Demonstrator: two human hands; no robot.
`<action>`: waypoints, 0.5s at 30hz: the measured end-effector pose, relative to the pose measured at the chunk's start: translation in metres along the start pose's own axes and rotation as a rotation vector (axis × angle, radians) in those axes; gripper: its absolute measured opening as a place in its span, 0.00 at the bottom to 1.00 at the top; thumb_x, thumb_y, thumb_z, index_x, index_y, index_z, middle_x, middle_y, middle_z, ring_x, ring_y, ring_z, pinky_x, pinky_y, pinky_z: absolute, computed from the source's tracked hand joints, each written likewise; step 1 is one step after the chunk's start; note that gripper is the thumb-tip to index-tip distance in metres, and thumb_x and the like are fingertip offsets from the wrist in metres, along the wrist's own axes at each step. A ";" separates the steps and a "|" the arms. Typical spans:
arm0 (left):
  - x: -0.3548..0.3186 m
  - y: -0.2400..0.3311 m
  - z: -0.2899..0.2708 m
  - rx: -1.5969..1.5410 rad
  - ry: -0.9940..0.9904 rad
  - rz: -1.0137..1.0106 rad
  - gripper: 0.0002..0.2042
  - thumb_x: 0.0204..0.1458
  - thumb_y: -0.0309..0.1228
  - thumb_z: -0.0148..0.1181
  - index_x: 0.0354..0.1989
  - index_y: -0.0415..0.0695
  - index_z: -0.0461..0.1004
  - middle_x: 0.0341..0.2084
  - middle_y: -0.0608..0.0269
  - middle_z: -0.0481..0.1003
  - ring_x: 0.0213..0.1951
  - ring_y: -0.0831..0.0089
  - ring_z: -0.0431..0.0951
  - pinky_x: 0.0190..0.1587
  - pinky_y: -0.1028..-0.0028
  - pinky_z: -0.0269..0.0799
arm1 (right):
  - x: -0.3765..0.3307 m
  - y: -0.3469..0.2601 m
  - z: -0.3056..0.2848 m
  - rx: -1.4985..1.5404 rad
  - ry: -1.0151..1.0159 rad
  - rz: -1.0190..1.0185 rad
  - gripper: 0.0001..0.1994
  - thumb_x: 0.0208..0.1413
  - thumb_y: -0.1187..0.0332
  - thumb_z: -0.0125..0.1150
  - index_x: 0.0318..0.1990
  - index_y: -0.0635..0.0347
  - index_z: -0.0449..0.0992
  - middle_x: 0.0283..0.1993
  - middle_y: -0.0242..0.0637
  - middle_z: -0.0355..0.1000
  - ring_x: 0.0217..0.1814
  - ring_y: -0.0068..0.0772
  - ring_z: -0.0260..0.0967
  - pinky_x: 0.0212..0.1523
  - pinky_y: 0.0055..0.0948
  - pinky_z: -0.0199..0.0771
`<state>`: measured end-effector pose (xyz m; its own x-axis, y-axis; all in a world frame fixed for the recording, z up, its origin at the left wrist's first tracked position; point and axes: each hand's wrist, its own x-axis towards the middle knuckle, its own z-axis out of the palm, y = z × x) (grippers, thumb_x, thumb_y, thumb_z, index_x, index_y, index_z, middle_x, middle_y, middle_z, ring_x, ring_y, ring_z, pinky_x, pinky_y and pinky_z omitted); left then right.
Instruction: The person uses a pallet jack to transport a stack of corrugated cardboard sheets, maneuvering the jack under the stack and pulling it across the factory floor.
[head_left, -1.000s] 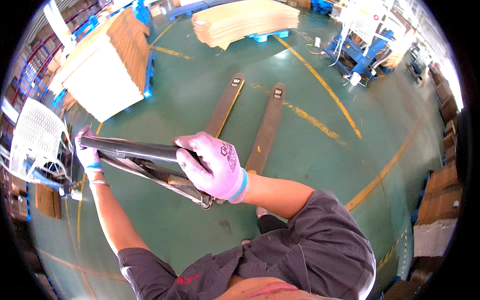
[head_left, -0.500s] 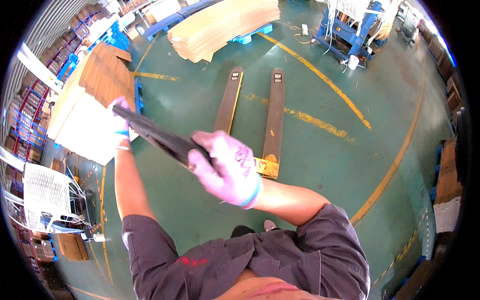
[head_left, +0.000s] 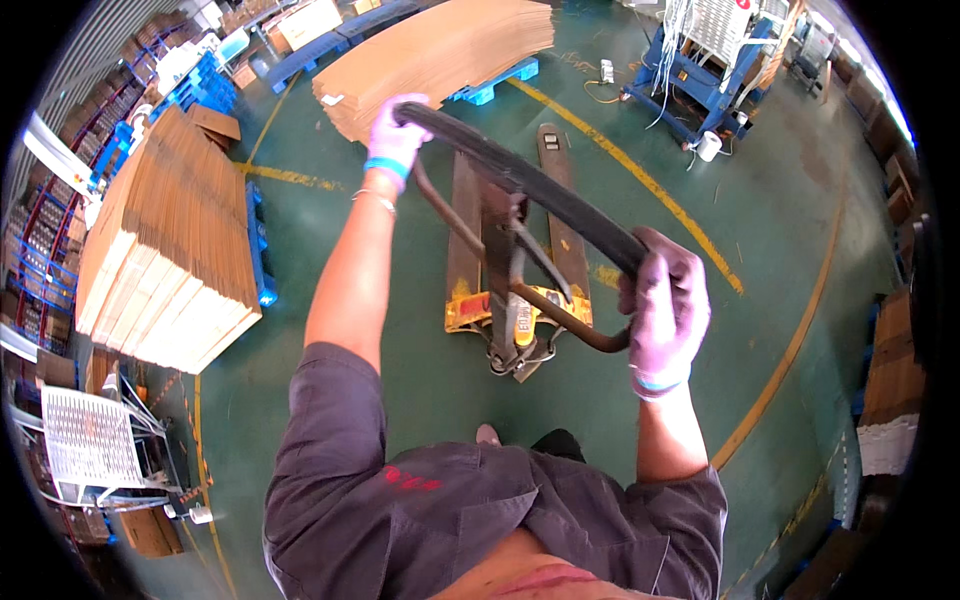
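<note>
A yellow and grey pallet jack (head_left: pixel 520 318) stands on the green floor before me, its two long forks (head_left: pixel 573 220) pointing away. Its loop handle (head_left: pixel 530 190) rises toward me, with a black grip bar slanting from upper left to lower right. My left hand (head_left: pixel 396 138), in a pinkish-white glove, wraps round the far left end of that bar. Round the near right end closes my gloved right hand (head_left: pixel 670 305). The forks carry nothing where they show; the handle hides part of them.
Flat cardboard stacks on blue pallets stand at the left (head_left: pixel 165 240) and far ahead (head_left: pixel 430 55). A blue-framed machine (head_left: pixel 700 70) with cables is at the far right. A white slatted stand (head_left: pixel 92 435) is at the left. Yellow lines (head_left: pixel 640 180) cross the floor.
Both hands and the handle have swung to the right. The grip bar now lies across the forks, and the jack's yellow base and handle loop have come into sight beneath it.
</note>
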<state>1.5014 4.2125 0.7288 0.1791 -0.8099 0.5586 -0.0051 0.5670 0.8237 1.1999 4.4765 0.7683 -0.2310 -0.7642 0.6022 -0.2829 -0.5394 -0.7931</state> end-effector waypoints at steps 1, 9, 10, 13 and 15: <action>0.017 -0.011 0.018 0.010 -0.016 0.012 0.12 0.52 0.14 0.57 0.44 0.40 0.74 0.38 0.63 0.78 0.37 0.76 0.77 0.41 0.76 0.76 | 0.015 0.007 -0.002 0.014 0.026 0.002 0.10 0.65 0.70 0.51 0.48 0.64 0.75 0.31 0.29 0.72 0.25 0.15 0.65 0.26 0.18 0.66; 0.115 -0.058 0.166 -0.132 -0.116 0.024 0.14 0.50 0.16 0.58 0.45 0.39 0.73 0.30 0.66 0.75 0.25 0.79 0.73 0.27 0.78 0.70 | 0.200 0.108 -0.096 -0.053 0.199 0.045 0.16 0.68 0.61 0.48 0.44 0.64 0.77 0.24 0.29 0.70 0.20 0.14 0.61 0.22 0.16 0.60; 0.123 -0.066 0.181 -0.141 -0.118 0.039 0.14 0.49 0.16 0.59 0.46 0.40 0.73 0.30 0.67 0.75 0.26 0.80 0.73 0.27 0.79 0.71 | 0.224 0.124 -0.107 -0.057 0.196 -0.002 0.16 0.68 0.61 0.47 0.44 0.65 0.77 0.23 0.29 0.70 0.20 0.14 0.61 0.22 0.17 0.61; 0.157 -0.091 0.215 -0.107 -0.075 0.038 0.15 0.51 0.14 0.56 0.48 0.37 0.71 0.29 0.63 0.75 0.24 0.77 0.73 0.25 0.78 0.69 | 0.285 0.167 -0.118 -0.022 0.176 0.006 0.16 0.69 0.62 0.46 0.44 0.66 0.77 0.23 0.29 0.70 0.20 0.14 0.62 0.22 0.17 0.61; 0.193 -0.109 0.235 -0.088 -0.037 0.026 0.15 0.52 0.14 0.56 0.48 0.37 0.71 0.30 0.62 0.75 0.24 0.77 0.73 0.25 0.78 0.70 | 0.331 0.189 -0.118 -0.030 0.121 0.013 0.16 0.69 0.62 0.46 0.42 0.63 0.78 0.24 0.29 0.71 0.20 0.14 0.63 0.23 0.17 0.63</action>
<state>1.3056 3.9589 0.7700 0.1434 -0.7986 0.5846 0.0770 0.5979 0.7979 0.9599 4.1632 0.8285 -0.3450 -0.7220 0.5997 -0.3068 -0.5171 -0.7991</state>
